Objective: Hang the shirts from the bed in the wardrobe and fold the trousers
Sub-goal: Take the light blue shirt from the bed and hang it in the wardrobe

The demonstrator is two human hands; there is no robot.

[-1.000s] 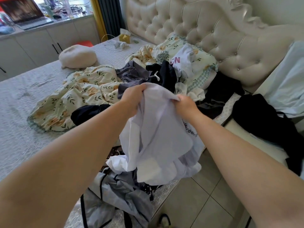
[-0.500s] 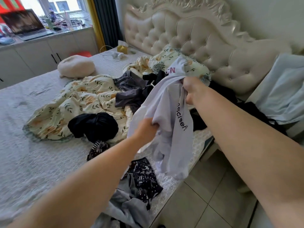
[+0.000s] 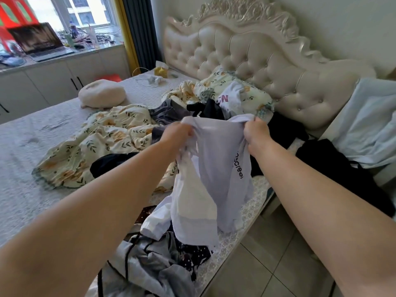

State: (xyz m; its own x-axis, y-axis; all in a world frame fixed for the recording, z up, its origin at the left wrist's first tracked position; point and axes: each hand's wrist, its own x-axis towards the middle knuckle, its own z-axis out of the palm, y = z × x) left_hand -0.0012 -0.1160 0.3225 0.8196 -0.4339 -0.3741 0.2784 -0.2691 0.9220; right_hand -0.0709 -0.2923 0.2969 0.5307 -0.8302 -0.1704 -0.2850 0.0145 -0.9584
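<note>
Levelled since a moment ago, the pale shirt (image 3: 214,168) trails onto the clothes heap (image 3: 150,269) at the bed's (image 3: 32,146) near edge. Beyond, left hand (image 3: 179,133) and right hand (image 3: 256,130) hold it up, each grip pinching its bunched top. I'd find the shoulder seams and shake it flat.

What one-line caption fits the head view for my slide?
Left hand and right hand grip a pale lilac shirt by its top edge, held over the bed beside a floral quilt.
</note>
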